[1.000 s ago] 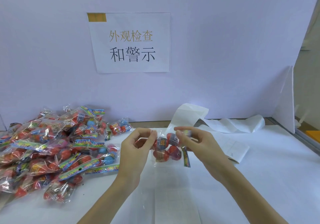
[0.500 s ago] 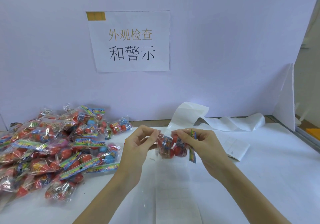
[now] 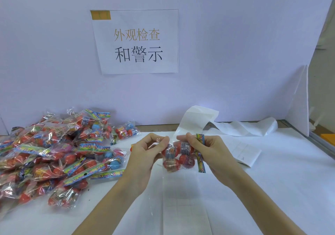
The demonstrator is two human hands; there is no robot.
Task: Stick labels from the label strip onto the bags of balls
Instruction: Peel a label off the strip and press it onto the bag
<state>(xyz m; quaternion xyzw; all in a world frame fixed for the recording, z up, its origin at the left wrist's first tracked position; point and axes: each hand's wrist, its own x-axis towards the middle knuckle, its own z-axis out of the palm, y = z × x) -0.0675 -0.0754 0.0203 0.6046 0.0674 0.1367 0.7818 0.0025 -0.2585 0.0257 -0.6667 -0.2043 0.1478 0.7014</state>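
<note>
I hold one clear bag of red balls [image 3: 178, 157] above the white table, in the middle of the view. My left hand [image 3: 145, 155] pinches the bag's left edge between thumb and fingertips. My right hand [image 3: 208, 153] grips its right side at the colourful header card, thumb on top. A white label strip [image 3: 183, 198] lies flat on the table under and in front of the bag, running toward me. More of the white backing paper [image 3: 226, 125] curls behind my hands.
A big pile of bagged balls [image 3: 54, 153] covers the table's left side. A white sheet [image 3: 246, 153] lies right of my right hand. A purple back wall carries a paper sign [image 3: 136, 42]. A white divider panel [image 3: 301, 104] stands at the right.
The bag has turned slightly in my hands and my fingers have shifted along its top edge. Both hands stay in about the same spot.
</note>
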